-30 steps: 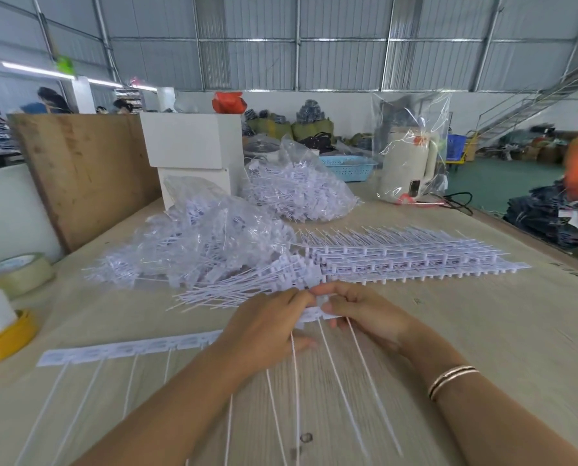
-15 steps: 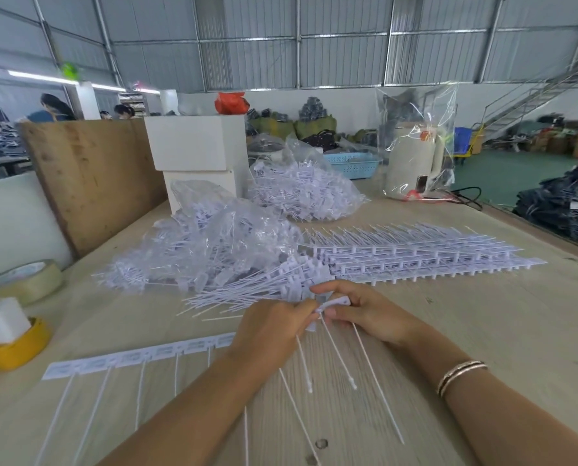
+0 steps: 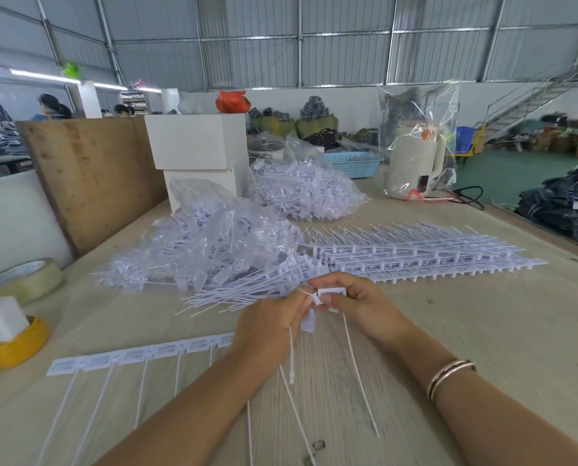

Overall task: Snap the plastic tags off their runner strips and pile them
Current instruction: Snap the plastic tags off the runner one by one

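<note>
Hands, left [image 3: 267,327] and right [image 3: 355,304], pinching white tags [image 3: 329,293], printed labels too blurred to read.

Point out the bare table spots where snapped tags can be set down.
Bare wood lies right of the right hand, below the stacked runner strips. A smaller patch lies between the tape roll and the loose tag pile. Crowded: under both hands and leftward, where the current strip lies.

Runner strip [image 3: 139,354] left of hands, loose tag pile [image 3: 247,290] behind them, stacked strips [image 3: 415,260] behind right.
</note>
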